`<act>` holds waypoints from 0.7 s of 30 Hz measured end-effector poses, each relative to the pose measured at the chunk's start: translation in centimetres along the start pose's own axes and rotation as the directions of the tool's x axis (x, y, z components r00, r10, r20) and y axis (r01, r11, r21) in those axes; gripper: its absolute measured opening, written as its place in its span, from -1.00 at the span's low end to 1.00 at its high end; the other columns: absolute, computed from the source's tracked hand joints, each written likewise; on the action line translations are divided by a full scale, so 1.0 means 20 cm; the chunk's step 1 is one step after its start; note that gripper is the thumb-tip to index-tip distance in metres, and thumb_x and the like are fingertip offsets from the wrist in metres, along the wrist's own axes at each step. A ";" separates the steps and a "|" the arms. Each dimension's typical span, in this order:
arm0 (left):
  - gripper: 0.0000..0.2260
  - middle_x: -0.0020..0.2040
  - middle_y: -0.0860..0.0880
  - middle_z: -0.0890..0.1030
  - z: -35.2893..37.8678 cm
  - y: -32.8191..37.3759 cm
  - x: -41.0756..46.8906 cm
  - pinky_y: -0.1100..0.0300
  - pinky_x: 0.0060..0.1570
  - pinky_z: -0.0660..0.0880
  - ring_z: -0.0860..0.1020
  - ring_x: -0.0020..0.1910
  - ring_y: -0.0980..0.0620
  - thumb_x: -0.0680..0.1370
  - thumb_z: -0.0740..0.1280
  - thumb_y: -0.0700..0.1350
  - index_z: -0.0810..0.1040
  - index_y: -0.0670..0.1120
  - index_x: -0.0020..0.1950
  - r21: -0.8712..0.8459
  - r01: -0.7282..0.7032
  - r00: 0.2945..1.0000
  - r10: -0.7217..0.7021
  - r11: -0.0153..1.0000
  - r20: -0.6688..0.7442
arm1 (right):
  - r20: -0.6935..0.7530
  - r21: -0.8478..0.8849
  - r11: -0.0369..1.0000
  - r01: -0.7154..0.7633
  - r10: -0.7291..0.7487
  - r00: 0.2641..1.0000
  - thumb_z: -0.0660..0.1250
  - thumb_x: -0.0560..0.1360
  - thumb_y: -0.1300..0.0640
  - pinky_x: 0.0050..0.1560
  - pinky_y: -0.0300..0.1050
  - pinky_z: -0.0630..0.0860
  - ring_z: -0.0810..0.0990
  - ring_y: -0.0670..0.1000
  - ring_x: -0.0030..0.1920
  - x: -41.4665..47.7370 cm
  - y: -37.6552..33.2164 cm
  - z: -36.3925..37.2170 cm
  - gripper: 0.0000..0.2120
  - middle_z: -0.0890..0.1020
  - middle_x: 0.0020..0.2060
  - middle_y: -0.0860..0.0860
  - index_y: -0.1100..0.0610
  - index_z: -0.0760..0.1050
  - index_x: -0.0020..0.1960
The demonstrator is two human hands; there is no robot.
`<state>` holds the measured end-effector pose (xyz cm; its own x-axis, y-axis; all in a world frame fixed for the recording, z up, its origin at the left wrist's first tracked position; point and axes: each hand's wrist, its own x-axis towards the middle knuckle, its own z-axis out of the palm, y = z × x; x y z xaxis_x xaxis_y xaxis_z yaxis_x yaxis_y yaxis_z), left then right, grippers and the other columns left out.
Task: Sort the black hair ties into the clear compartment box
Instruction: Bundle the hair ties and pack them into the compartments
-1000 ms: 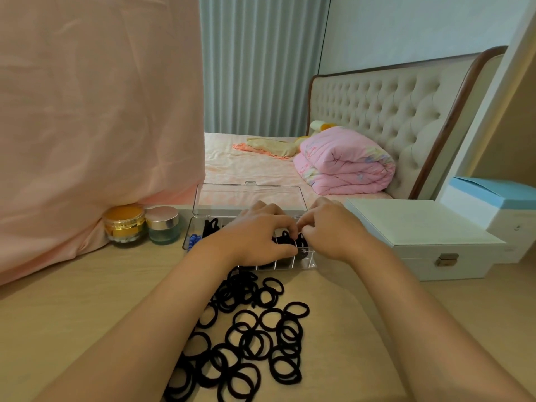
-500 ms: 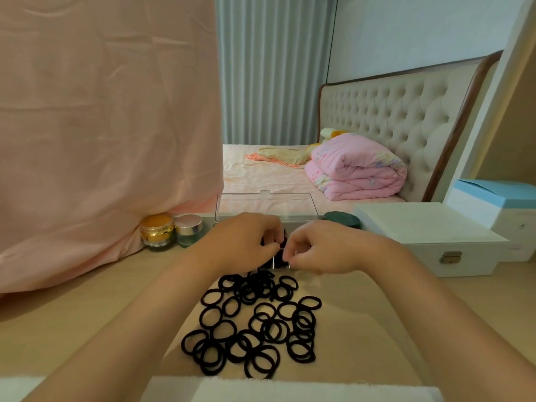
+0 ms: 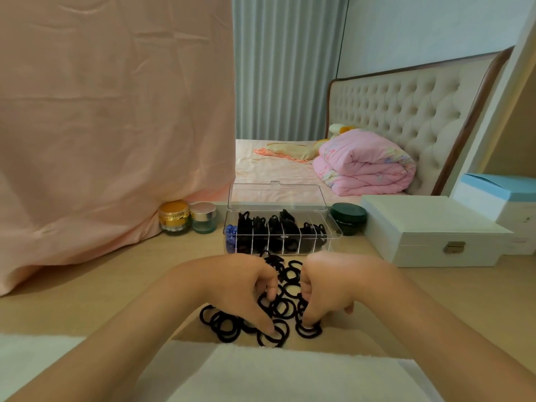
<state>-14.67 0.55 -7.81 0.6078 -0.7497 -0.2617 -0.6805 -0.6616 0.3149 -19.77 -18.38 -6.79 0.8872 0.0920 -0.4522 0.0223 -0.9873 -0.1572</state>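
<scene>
A pink cloth (image 3: 110, 126) is hanging down onto the left of the counter (image 3: 87, 285), and a gold jar (image 3: 174, 217) and a silver-lidded jar (image 3: 204, 217) are standing side by side just at its foot. Next along, the clear compartment box (image 3: 278, 236) is sitting with its lid (image 3: 275, 195) tipped up behind it; blue ties are showing in its leftmost cell, black ties are filling most of the cells to the right, and the far right cell is looking bare. In front of the box, the loose hair ties (image 3: 272, 309) are lying in a heap on the counter. The left hand (image 3: 240, 288) is resting on the heap's left half, its fingers (image 3: 268, 329) curled down and pressing on a tie at the near edge, though I cannot tell whether they are pinching it. The right hand (image 3: 327, 288) is reaching down just beside it, fingers (image 3: 307, 322) bunched together with their tips on a tie at the right of the heap. Further right, a dark green round tin (image 3: 348, 219) is sitting beside the box, then a white case (image 3: 435, 230) with a metal clasp.
</scene>
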 end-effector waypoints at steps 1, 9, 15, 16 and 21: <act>-0.63 0.04 0.09 0.55 0.01 0.01 0.01 0.11 -0.04 0.55 0.53 -0.02 0.07 0.36 0.52 0.23 0.54 0.16 0.06 0.057 0.007 1.000 -0.007 0.998 0.001 | -0.007 -0.017 1.000 0.009 -0.009 1.000 0.54 0.42 0.02 -0.21 -0.07 0.70 0.70 0.09 -0.14 0.00 0.00 0.00 -0.78 0.65 -0.15 0.06 0.13 0.62 -0.05; -0.83 0.09 0.12 0.54 0.07 0.03 0.09 0.10 -0.05 0.57 0.53 0.05 0.05 0.50 0.37 0.05 0.64 0.09 0.06 0.324 0.040 0.984 0.020 0.945 -0.180 | -0.062 -0.114 0.993 0.022 -0.029 0.998 0.44 0.41 0.04 -0.35 -0.07 0.42 0.43 0.03 -0.35 0.05 0.02 0.02 -0.82 0.46 -0.35 0.02 0.12 0.49 -0.20; -0.88 -0.08 0.04 0.59 0.04 -0.04 0.08 0.13 -0.16 0.57 0.56 -0.17 0.06 0.57 0.30 0.03 0.57 0.03 0.01 -0.029 0.045 0.977 -0.050 0.999 -0.209 | -0.234 0.283 0.947 0.154 -0.087 0.968 0.33 0.44 0.23 -0.40 -0.12 0.59 0.66 0.04 -0.40 0.01 0.11 -0.11 -0.95 0.67 -0.31 0.14 0.15 0.51 -0.10; -0.92 -0.13 0.05 0.59 0.02 -0.07 0.07 0.17 -0.19 0.54 0.54 -0.22 0.09 0.60 0.29 0.01 0.55 0.05 0.01 -0.143 0.037 0.973 -0.069 0.989 -0.220 | -0.262 0.349 0.918 0.186 -0.095 0.960 0.32 0.45 0.27 -0.41 -0.11 0.58 0.65 0.05 -0.43 0.01 0.11 -0.12 -0.94 0.67 -0.35 0.12 0.15 0.50 -0.10; -0.93 -0.26 0.03 0.62 -0.11 -0.19 -0.02 0.24 -0.24 0.42 0.49 -0.33 0.13 0.63 0.30 -0.13 0.58 -0.03 0.01 -0.452 -0.063 0.982 -0.026 0.890 -0.187 | -0.116 0.470 0.858 0.205 -0.170 0.978 0.25 0.55 0.31 -0.43 -0.14 0.55 0.61 0.07 -0.44 0.03 0.09 -0.08 -0.88 0.69 -0.31 0.11 0.14 0.52 -0.07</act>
<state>-11.43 3.27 -6.91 0.6907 -0.7169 -0.0948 -0.4587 -0.5357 0.7090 -18.58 -20.30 -5.99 0.9180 0.2431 -0.3134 -0.0153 -0.7679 -0.6404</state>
